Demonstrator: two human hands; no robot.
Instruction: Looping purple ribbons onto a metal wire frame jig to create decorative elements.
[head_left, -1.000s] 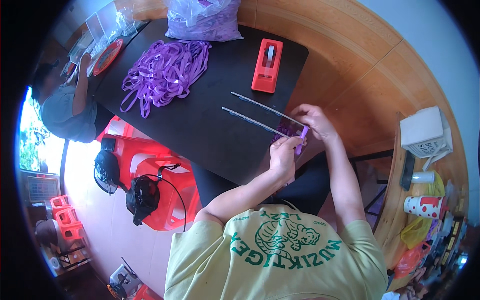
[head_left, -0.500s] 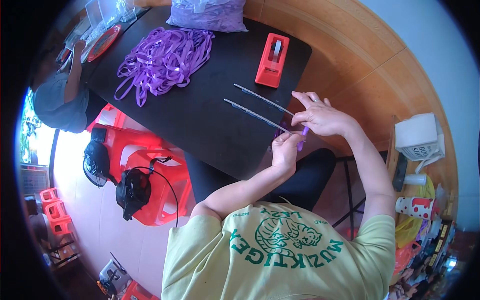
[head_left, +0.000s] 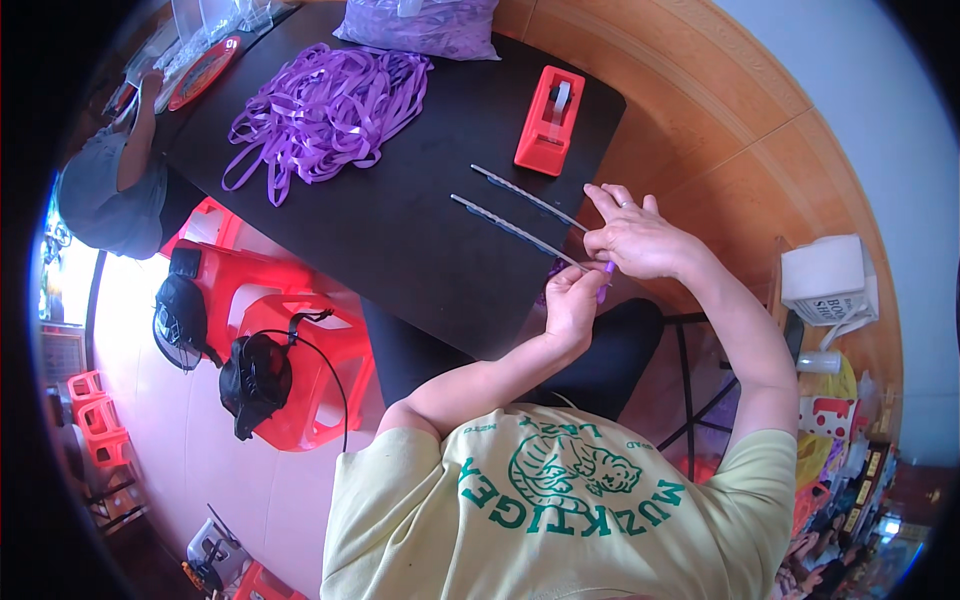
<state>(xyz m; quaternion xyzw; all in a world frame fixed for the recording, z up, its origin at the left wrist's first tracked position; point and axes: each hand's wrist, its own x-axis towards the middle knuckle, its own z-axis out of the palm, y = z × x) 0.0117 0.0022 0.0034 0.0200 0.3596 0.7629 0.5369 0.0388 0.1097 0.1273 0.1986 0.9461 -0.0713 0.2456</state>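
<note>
Two thin twisted metal rods [head_left: 520, 227] lie side by side, reaching from the table top to the near edge by my hands. My left hand [head_left: 573, 306] is closed in a pinch at the near end of the lower rod, with a short piece of purple ribbon [head_left: 607, 278] at its fingertips. Just above it, my right hand [head_left: 643, 238] bends over the end of the upper rod. Its upper fingers are stretched out, while its thumb and lower fingers close on the same ribbon. The exact grip there is partly hidden.
On the black table [head_left: 400, 235] lie a heap of purple ribbons [head_left: 330, 115], a filled plastic bag [head_left: 420, 28] and a red tape dispenser [head_left: 549, 120]. Red stools [head_left: 320, 390] carrying black caps [head_left: 255, 380] stand to the left. Another person [head_left: 115, 190] sits at the far left.
My hands stay at the rod ends with the ribbon, with only slight finger movement. The whole view has shifted a little.
</note>
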